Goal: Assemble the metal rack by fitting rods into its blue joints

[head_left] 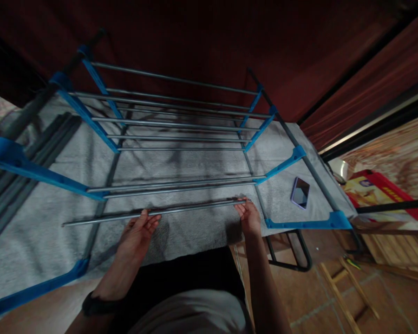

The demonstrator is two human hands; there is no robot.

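A thin grey metal rod (191, 207) lies across both my hands, above the grey cloth near the front. My left hand (138, 228) pinches it left of its middle, and the rod's left end sticks out past that hand. At the rod's right end, my right hand (248, 214) holds it between thumb and fingers. Just beyond stands a rack frame of dark tubes with blue plastic brackets (282, 165) and several grey crossbars (181, 186). The two nearest brackets, a blue one at front left (38, 290) and one at front right (306, 224), have no crossbar between them.
Several dark tubes (31, 162) lie on the cloth (181, 167) at left. A phone (300, 192) rests on the cloth at right. Beyond the right edge are a red and yellow box (379, 195) and a wooden frame (348, 292) on the tiled floor. A dark red curtain (195, 41) hangs behind.
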